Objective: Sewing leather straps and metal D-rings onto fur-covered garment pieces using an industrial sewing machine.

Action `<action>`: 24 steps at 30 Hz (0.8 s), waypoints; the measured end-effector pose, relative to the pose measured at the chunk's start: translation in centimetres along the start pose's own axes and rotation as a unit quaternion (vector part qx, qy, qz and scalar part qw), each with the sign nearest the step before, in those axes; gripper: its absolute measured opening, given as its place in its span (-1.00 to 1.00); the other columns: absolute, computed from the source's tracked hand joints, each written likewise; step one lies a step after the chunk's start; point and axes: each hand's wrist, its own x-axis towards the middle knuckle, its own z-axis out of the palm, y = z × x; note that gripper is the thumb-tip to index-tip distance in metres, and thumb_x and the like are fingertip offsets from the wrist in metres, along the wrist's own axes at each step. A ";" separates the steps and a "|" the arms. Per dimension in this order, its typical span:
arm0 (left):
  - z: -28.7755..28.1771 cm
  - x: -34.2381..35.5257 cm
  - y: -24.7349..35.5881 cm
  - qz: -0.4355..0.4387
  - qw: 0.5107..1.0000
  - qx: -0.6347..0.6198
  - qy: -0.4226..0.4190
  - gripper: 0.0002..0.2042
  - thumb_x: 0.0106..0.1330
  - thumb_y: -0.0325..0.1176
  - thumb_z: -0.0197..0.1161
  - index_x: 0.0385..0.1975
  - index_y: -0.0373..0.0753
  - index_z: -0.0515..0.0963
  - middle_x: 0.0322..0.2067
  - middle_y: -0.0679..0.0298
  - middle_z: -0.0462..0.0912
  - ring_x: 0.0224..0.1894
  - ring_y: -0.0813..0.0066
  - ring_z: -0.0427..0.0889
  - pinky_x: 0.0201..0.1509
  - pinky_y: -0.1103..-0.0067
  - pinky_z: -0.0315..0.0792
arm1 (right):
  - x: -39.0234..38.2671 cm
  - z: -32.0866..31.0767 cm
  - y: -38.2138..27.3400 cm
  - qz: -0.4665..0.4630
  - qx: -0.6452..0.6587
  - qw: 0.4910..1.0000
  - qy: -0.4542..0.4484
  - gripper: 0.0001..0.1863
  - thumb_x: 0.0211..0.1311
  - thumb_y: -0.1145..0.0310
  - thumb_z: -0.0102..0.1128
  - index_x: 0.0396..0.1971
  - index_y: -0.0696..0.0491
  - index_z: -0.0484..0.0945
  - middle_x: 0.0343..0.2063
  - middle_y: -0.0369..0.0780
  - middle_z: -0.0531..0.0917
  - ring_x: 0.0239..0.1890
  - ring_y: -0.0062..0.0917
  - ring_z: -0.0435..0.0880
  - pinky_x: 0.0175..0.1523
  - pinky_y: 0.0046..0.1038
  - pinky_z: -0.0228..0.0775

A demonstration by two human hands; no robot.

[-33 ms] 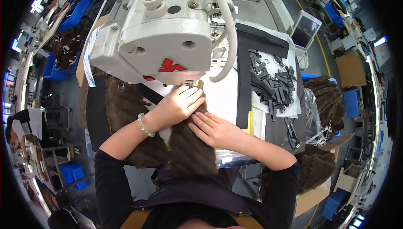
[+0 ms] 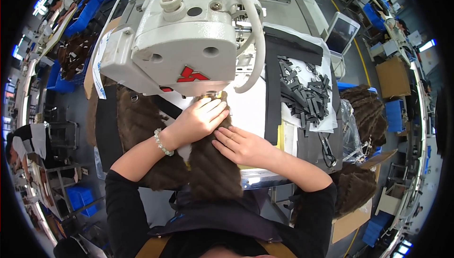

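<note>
A strip of brown fur (image 2: 215,175) runs from beneath the head of a white industrial sewing machine (image 2: 187,52) to the table's near edge, where its end hangs over. My left hand (image 2: 198,121) lies flat on the far part of the fur, fingers stretched toward the needle area. Just nearer and to the right, my right hand (image 2: 243,148) rests its outstretched fingers on the fur's right edge. Both hands are open. The stitching point is hidden by the machine head and my left fingers. Another brown fur piece (image 2: 139,125) lies to the left, partly under my left forearm.
Small black strips (image 2: 307,97) with metal rings are heaped on white sheeting at right. Black-handled scissors (image 2: 327,150) lie nearer. A small screen (image 2: 341,33) stands behind. More fur (image 2: 364,114) fills a blue bin beyond the table; another fur bundle (image 2: 357,187) sits below it.
The whole view has shifted very slightly. Both hands and the fur keep the same places relative to the machine.
</note>
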 end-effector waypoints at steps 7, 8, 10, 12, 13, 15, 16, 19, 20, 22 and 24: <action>0.1 0.0 0.0 0.027 0.999 0.019 0.026 -0.73 0.14 -0.41 0.20 -0.16 -0.30 0.62 -0.09 0.19 0.62 0.01 0.30 0.57 0.17 0.45 0.43 | -3.4 -6.3 7.3 0.391 -0.151 0.908 0.027 -0.82 -0.02 0.53 0.24 -0.34 0.09 0.62 -0.33 -0.21 0.63 -0.24 -0.28 0.59 -0.11 -0.27 0.39; 0.1 0.0 0.0 0.027 0.999 0.020 0.029 -0.73 0.14 -0.41 0.20 -0.15 -0.30 0.62 -0.09 0.19 0.62 0.01 0.31 0.57 0.17 0.45 0.43 | -4.1 -7.3 7.9 0.447 -0.154 0.881 0.004 -0.80 -0.02 0.49 0.32 -0.32 0.11 0.62 -0.33 -0.20 0.61 -0.18 -0.27 0.57 -0.06 -0.27 0.38; 0.2 0.0 0.0 0.028 0.999 0.022 0.033 -0.73 0.14 -0.41 0.19 -0.15 -0.29 0.62 -0.09 0.19 0.62 0.01 0.31 0.57 0.16 0.45 0.43 | -5.7 -9.0 8.7 0.505 -0.092 0.855 -0.072 -0.72 -0.10 0.47 0.42 -0.30 0.13 0.63 -0.31 -0.17 0.62 -0.17 -0.26 0.58 -0.04 -0.29 0.39; 0.2 -0.1 0.0 0.029 0.999 0.024 0.032 -0.73 0.14 -0.40 0.19 -0.15 -0.29 0.62 -0.10 0.19 0.62 0.00 0.31 0.57 0.16 0.45 0.43 | -6.5 -9.6 9.5 0.552 0.062 0.830 -0.051 -0.74 -0.11 0.50 0.41 -0.33 0.17 0.64 -0.32 -0.15 0.62 -0.23 -0.25 0.60 -0.10 -0.31 0.42; 0.2 -0.2 0.0 0.030 0.999 0.026 0.032 -0.73 0.14 -0.40 0.19 -0.16 -0.30 0.62 -0.10 0.19 0.62 -0.01 0.31 0.57 0.15 0.45 0.43 | -6.8 -9.4 9.7 0.532 0.061 0.844 -0.039 -0.77 -0.11 0.50 0.41 -0.36 0.17 0.64 -0.35 -0.15 0.62 -0.26 -0.24 0.61 -0.13 -0.31 0.43; 0.2 -0.2 0.0 0.030 0.999 0.028 0.032 -0.73 0.13 -0.40 0.19 -0.16 -0.30 0.62 -0.11 0.20 0.62 -0.02 0.30 0.57 0.14 0.45 0.44 | -7.0 -9.1 9.8 0.516 0.055 0.854 -0.029 -0.82 -0.12 0.52 0.40 -0.42 0.17 0.65 -0.40 -0.14 0.62 -0.33 -0.23 0.62 -0.18 -0.31 0.45; 0.3 -0.2 0.0 0.033 0.998 0.030 0.035 -0.73 0.13 -0.40 0.20 -0.16 -0.30 0.62 -0.12 0.20 0.62 -0.02 0.30 0.57 0.13 0.45 0.44 | -7.0 -9.0 9.8 0.508 0.040 0.860 -0.024 -0.83 -0.11 0.53 0.40 -0.43 0.17 0.66 -0.40 -0.14 0.62 -0.33 -0.23 0.63 -0.19 -0.32 0.45; 0.3 -0.2 -0.1 0.038 0.998 0.035 0.046 -0.73 0.13 -0.41 0.20 -0.17 -0.30 0.62 -0.14 0.20 0.63 -0.03 0.30 0.58 0.11 0.46 0.46 | -6.8 -9.1 9.4 0.496 -0.002 0.868 0.001 -0.88 -0.05 0.53 0.35 -0.44 0.18 0.66 -0.40 -0.15 0.64 -0.32 -0.24 0.64 -0.20 -0.33 0.46; 0.3 -0.2 -0.1 0.036 0.997 0.035 0.052 -0.73 0.13 -0.41 0.20 -0.17 -0.30 0.62 -0.15 0.20 0.63 -0.04 0.30 0.58 0.10 0.46 0.46 | -6.7 -9.3 9.3 0.511 -0.004 0.859 0.011 -0.89 -0.02 0.51 0.34 -0.44 0.18 0.66 -0.40 -0.14 0.65 -0.33 -0.24 0.64 -0.20 -0.33 0.46; 0.3 -0.2 -0.1 0.034 0.997 0.040 0.058 -0.74 0.13 -0.41 0.20 -0.18 -0.31 0.62 -0.16 0.20 0.63 -0.05 0.30 0.58 0.09 0.46 0.46 | -6.4 -9.6 9.1 0.548 -0.008 0.836 0.029 -0.89 0.02 0.49 0.33 -0.43 0.19 0.66 -0.40 -0.13 0.66 -0.34 -0.25 0.65 -0.20 -0.33 0.46; 0.3 -0.2 0.0 0.034 0.996 0.048 0.061 -0.74 0.12 -0.41 0.21 -0.19 -0.31 0.63 -0.18 0.18 0.63 -0.05 0.30 0.59 0.08 0.47 0.47 | -6.2 -9.8 9.0 0.560 0.012 0.828 0.026 -0.89 0.09 0.48 0.30 -0.40 0.19 0.63 -0.40 -0.13 0.68 -0.36 -0.24 0.66 -0.20 -0.35 0.47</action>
